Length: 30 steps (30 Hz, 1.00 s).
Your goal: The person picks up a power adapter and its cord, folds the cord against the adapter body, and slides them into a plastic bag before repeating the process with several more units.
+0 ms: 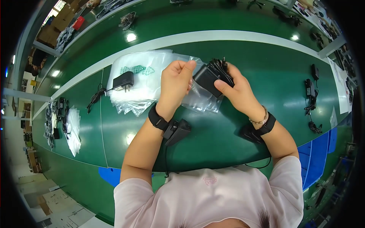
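Observation:
My left hand [175,83] is closed, thumb and fingers pinching the upper edge of a clear plastic bag [203,99] that hangs and spreads below it. My right hand [240,90] grips a black power adapter [207,80] with its cable [218,66] bundled on top. The adapter is just right of my left fingers, over the bag; whether any of it is inside the bag I cannot tell. Left of my hands lies a stack of clear bags [148,85] with green print. Another black power adapter [123,79] rests on that stack, prongs showing and cable trailing left.
Several adapters with cables [310,89] lie at the right of the green table [213,152]. At the left are more cabled adapters [61,108] and white bags [73,131]. A pale rail [228,35] runs along the far edge. Blue bins [313,161] stand below at right.

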{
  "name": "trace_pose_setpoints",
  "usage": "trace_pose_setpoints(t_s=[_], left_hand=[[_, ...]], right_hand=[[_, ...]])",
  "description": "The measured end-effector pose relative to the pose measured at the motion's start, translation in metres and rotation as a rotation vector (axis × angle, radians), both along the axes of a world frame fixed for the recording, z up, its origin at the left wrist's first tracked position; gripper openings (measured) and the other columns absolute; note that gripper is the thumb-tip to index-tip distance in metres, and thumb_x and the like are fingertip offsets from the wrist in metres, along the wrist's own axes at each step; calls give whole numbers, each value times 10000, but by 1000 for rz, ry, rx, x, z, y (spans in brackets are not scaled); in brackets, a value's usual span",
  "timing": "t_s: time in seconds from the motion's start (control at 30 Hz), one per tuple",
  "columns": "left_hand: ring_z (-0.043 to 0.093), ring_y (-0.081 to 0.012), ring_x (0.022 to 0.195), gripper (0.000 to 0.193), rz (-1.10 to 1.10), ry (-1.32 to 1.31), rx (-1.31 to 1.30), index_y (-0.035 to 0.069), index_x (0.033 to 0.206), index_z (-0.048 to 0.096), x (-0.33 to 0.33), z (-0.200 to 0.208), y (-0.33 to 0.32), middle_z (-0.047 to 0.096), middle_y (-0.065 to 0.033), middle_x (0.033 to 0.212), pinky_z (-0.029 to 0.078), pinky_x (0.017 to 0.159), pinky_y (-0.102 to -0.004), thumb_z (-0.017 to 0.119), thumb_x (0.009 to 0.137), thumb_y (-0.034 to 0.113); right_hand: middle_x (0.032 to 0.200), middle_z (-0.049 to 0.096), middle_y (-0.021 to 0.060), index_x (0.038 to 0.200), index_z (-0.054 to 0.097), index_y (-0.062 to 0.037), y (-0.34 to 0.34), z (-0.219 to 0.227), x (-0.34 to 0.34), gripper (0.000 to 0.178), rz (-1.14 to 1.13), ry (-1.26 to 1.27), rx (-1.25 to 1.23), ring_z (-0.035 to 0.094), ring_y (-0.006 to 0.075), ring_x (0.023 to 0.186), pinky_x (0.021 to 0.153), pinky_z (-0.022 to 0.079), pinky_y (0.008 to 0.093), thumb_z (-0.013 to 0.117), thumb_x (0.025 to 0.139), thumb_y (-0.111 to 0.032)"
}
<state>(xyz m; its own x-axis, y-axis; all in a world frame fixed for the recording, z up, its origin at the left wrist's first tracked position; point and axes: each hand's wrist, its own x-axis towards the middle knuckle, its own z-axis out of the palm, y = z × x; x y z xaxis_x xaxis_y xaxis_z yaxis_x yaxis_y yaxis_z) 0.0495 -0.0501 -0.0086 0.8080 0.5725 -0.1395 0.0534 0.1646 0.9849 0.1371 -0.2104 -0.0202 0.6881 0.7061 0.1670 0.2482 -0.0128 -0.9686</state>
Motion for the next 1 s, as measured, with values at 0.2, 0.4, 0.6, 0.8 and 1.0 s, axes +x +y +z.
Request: trace_pose_setpoints(t_s=[0.2, 0.4, 0.6, 0.8, 1.0], left_hand=[[515, -122, 442, 256, 50, -32, 431, 13, 687, 550, 3, 15, -15, 540, -34, 529, 390, 410, -255, 648, 812, 214], [545, -213, 466, 193, 0, -140, 953, 18, 694, 579, -4, 25, -27, 569, -93, 565, 418, 439, -304, 655, 782, 172], [540, -294, 493, 182, 28, -204, 1186, 35, 676, 559, -10, 30, -33, 553, -121, 572, 433, 450, -359, 641, 773, 165], [536, -274, 499, 167, 116, -359, 1363, 51, 681, 547, -16, 40, -44, 537, -103, 568, 425, 444, -344, 635, 780, 153], [545, -247, 498, 123, 298, -534, 1324, 32, 714, 613, -9, 50, -47, 573, -85, 589, 433, 469, -318, 665, 760, 134]], right_hand=[[931, 591, 146, 1113, 488, 3, -1, 12, -18, 420, 110, -750, -156, 581, 296, 802, 704, 468, 368, 657, 756, -140], [842, 582, 161, 955, 545, 3, 7, 28, -10, 286, 147, -739, -303, 555, 339, 746, 657, 462, 394, 658, 715, -105], [790, 577, 157, 915, 577, -3, 9, 28, -9, 211, 133, -925, -97, 561, 291, 702, 636, 471, 351, 632, 758, -132], [956, 605, 66, 1143, 521, -17, 24, 38, -1, 350, 183, 489, 269, 581, 198, 862, 710, 462, 348, 596, 830, -153], [858, 573, 88, 1257, 455, -39, 46, 33, 2, 466, 9, -813, 433, 552, 169, 743, 691, 466, 297, 568, 806, -65]])
